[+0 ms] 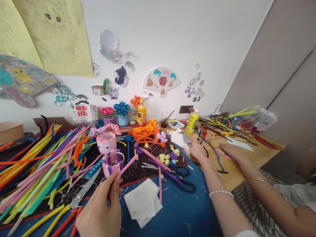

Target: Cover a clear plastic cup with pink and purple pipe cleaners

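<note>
My left hand [102, 204] is closed at the base of a small clear plastic cup [113, 163] wrapped in pink and purple pipe cleaners. A loose pink pipe cleaner end [128, 165] sticks out to the right from beside its fingertips. Just behind stands a finished-looking pink pipe cleaner cup [106, 142] with googly eyes. My right hand [197, 149], with a white bead bracelet on the wrist, reaches far right to the wooden table. Its fingers are bent together near white paper [177, 139]; what they hold, if anything, cannot be made out.
Pipe cleaners [41, 164] of many colours cover the left side. Scissors [82, 191] lie by my left hand, black-handled scissors [182, 179] further right. Folded white tissue [140, 200] lies in front. Juice bottle [142, 113] and yellow bottle [192, 122] stand behind. Another person's hand [230, 152] rests right.
</note>
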Available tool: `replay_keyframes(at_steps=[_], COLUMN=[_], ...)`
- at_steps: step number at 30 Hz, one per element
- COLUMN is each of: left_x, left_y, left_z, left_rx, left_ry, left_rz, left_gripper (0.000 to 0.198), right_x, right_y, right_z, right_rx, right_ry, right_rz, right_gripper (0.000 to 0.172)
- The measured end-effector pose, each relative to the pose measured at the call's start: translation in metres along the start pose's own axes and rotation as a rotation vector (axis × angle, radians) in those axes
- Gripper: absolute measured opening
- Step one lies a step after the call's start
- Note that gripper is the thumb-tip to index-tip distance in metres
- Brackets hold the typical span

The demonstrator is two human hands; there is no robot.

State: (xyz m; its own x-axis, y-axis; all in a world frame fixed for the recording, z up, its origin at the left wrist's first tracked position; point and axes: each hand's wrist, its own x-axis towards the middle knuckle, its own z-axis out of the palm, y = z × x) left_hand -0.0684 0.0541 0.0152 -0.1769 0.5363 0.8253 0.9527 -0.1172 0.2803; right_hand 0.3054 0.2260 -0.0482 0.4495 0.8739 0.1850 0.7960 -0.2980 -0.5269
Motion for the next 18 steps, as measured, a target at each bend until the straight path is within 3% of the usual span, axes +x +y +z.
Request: replay_keyframes(at_steps=[5, 11, 14, 18], left_x=[-0.003, -0.005, -0.004, -0.002], left_y=[-0.004, -0.007, -0.006, -0.001], left_z=[0.002, 0.004, 0.004, 0.003], left_rx=[-0.027, -0.061, -0.065, -0.046], left_ry=[-0.025, -0.066, -0.062, -0.025], left_rz=[-0.034, -0.056, -0.048, -0.028], left_gripper=[0.021, 0.018, 0.019, 0.023], right_x=[-0.002, -0.001, -0.001, -0.009], right_y=[-0.002, -0.013, -0.026, -0.055], right_z=[0.000, -0.030, -0.047, -0.061], right_rx=[0.078, 0.290, 0.447, 0.686], right_ry=[0.102, 0.371, 0.481, 0.485], right_rz=[-0.015, -0.001, -0.022, -0.111], right_gripper=[0.032, 0.051, 0.047, 0.036])
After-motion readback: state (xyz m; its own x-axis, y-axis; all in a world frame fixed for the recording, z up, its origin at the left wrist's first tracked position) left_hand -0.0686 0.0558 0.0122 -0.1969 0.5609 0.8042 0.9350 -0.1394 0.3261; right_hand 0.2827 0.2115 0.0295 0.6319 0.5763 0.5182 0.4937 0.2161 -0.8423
